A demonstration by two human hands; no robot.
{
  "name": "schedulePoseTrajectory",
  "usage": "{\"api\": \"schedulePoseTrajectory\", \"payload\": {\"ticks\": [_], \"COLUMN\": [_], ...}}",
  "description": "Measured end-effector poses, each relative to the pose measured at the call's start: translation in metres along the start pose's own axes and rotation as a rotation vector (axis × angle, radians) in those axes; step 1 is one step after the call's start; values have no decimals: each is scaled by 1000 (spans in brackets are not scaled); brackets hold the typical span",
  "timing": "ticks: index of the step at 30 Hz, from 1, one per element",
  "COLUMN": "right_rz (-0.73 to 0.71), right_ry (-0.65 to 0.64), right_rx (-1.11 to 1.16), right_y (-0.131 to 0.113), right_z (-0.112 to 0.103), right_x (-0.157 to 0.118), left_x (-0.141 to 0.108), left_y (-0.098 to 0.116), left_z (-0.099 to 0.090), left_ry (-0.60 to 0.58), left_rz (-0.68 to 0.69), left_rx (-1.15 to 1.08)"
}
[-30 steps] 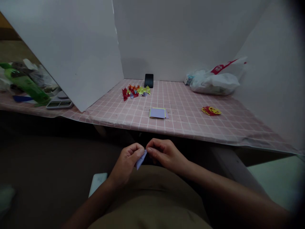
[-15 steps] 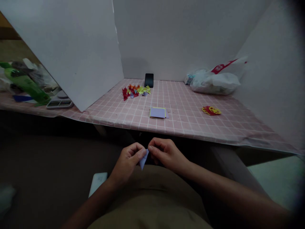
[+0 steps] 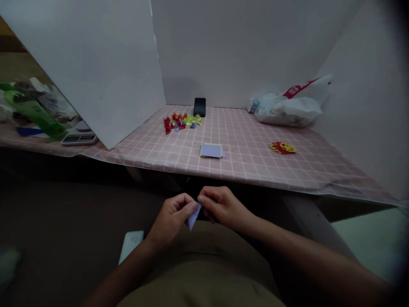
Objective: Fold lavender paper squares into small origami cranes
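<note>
Over my lap, a small folded piece of lilac paper (image 3: 193,218) comes to a point at its lower end. My left hand (image 3: 174,215) pinches it between thumb and fingers. At the paper's upper right corner is my right hand (image 3: 220,204), its thumb and forefinger closed on the edge. On the table beyond lies a stack of square paper sheets (image 3: 211,150), lilac on top with yellow showing beneath. Farther back sits a cluster of folded paper figures (image 3: 180,121) in red, orange, yellow and lilac.
A black phone (image 3: 200,107) leans at the back wall. Red and yellow cut-out shapes (image 3: 283,148) lie on the right, before a white plastic bag (image 3: 287,111). At left are a kitchen scale (image 3: 79,138) and a green bottle (image 3: 33,113). A white device (image 3: 131,245) rests beside my left forearm.
Both hands stay close together on the lilac paper. The paper has shifted very slightly down and right, and more of its face shows near the right fingertips.
</note>
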State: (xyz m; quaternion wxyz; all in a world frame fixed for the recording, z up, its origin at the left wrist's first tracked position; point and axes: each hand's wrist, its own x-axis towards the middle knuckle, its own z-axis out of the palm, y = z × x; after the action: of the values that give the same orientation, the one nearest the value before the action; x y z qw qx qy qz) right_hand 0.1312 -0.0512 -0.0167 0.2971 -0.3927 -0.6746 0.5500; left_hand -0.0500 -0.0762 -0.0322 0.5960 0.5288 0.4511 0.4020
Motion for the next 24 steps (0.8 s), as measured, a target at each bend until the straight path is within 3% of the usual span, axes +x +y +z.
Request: {"api": "schedulePoseTrajectory", "payload": {"ticks": [7, 13, 21, 24], "right_rz": [18, -21, 63, 117], "right_ry": [-58, -60, -125, -77], "right_rx": [135, 67, 103, 152], "right_y": [1, -5, -2, -1], "right_z": [-6, -8, -5, -4], "right_x": [1, 0, 2, 3], "left_x": [1, 2, 0, 0], "left_y": [-9, -13, -2, -2], "left_z": [-2, -1, -1, 0], "left_ry": [-4, 15, 28, 68], "left_rz": [-85, -104, 3, 19], "left_rx": [-173, -238, 18, 34]}}
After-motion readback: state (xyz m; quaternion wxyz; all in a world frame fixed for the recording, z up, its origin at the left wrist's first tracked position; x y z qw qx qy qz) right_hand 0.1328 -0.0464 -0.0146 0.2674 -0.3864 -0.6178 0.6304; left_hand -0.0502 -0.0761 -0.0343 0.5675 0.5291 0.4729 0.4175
